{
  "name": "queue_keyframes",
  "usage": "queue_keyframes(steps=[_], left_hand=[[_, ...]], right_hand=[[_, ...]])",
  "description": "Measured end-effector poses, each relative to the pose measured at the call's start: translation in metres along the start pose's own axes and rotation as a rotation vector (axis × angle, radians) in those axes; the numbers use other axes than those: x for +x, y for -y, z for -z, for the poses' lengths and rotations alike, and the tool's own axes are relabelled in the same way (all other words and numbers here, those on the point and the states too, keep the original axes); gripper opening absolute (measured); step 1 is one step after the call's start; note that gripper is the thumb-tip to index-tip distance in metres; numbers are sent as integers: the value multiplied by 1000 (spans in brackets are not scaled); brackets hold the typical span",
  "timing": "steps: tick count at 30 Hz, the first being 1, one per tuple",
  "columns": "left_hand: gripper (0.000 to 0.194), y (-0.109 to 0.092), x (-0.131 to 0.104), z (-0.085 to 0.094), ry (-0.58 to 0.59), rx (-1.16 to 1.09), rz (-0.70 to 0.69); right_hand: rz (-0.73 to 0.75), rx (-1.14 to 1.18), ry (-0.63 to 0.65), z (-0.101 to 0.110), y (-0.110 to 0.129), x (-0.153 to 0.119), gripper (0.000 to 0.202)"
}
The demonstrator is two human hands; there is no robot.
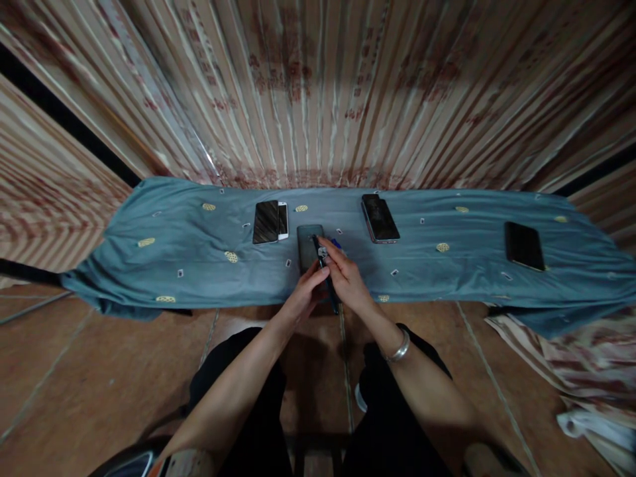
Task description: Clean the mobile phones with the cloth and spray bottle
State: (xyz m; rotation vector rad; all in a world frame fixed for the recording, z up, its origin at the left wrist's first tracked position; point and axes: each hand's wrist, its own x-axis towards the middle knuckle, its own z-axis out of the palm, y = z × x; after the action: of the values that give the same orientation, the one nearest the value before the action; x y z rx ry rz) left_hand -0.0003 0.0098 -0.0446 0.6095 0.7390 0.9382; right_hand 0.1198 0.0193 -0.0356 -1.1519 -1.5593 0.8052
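**Dark smartphone held between two hands, with handling under way**

A dark smartphone (331,291), seen nearly edge-on, is held above the near edge of a blue patterned cloth (427,275). It is gripped by the left hand (304,293), whose thumb is laid along it while the other fingers are partly hidden behind. By the right hand (348,278) it is held near the upper end, with the fingers closed in and only slightly bent. A small patterned patch and a blue item (337,244) are visible at the right fingers; their nature cannot be told.

Beneath the hands a grey phone-shaped slab (309,240) is laid flat, partly covered. To the left, a black smartphone (265,222) is lapped over a white smartphone (283,221); to the right, two dark smartphones (385,220) are overlapped. A dark tablet-like device (525,246) is placed alone at far right.

The handling is judged to be midway: the held phone is lifted but not yet put down or released. Whether the overlapped pairs represent finished work, and how much is left, cannot be determined.
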Motion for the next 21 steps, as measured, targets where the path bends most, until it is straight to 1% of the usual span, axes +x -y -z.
queue_keyframes(steps=[6, 15, 18, 21], left_hand=[[60, -5, -5, -7, -3, 35, 17], [67, -6, -9, -12, 27, 39, 16], [64, -8, -6, -10, 13, 19, 8], [58, -9, -3, -7, 8, -29, -5]], right_hand=[[-2, 34, -5, 8, 7, -2, 45], [-93, 32, -23, 13, -18, -1, 45], [-105, 0, -10, 10, -22, -3, 46], [-83, -28, -10, 6, -24, -4, 46]])
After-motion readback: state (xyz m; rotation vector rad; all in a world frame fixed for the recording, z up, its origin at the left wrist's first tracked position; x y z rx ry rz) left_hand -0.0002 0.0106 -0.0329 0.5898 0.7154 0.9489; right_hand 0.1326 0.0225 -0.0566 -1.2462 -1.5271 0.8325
